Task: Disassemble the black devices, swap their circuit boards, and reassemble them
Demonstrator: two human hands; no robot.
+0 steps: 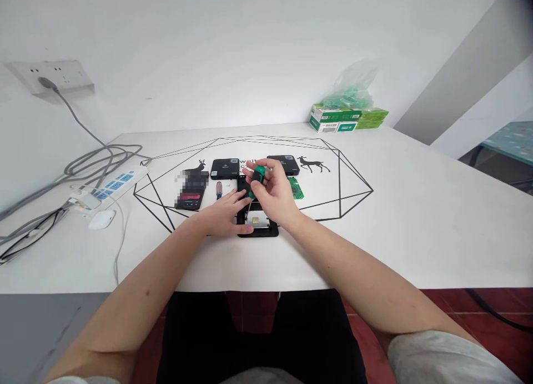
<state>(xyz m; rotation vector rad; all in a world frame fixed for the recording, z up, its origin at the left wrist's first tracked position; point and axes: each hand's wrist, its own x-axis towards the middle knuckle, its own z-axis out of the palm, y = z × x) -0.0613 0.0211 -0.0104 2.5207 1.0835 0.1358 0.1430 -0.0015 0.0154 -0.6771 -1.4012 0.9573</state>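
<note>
An opened black plastic case [257, 233] lies in front of me, with a pale metal plate and a small gold-coloured square [255, 220] inside. My left hand [222, 214] rests at the case's left side, fingers spread, with thumb and fingertips over its edge. In my right hand [275, 192] is a green and black screwdriver [259, 174]. Its shaft slants down into the left part of the case; my fingers partly hide where the tip meets it. Beside the right hand lies a green circuit board [296, 188], partly covered.
Behind the hands are two black boxes [225, 169] [289, 164]. A small screwdriver [219, 190] and a phone [195, 189] lie left. Farther left are a power strip [119, 184], cables and a white earbud case [102, 219]. Green-and-white cartons [335, 115] stand at the back right.
</note>
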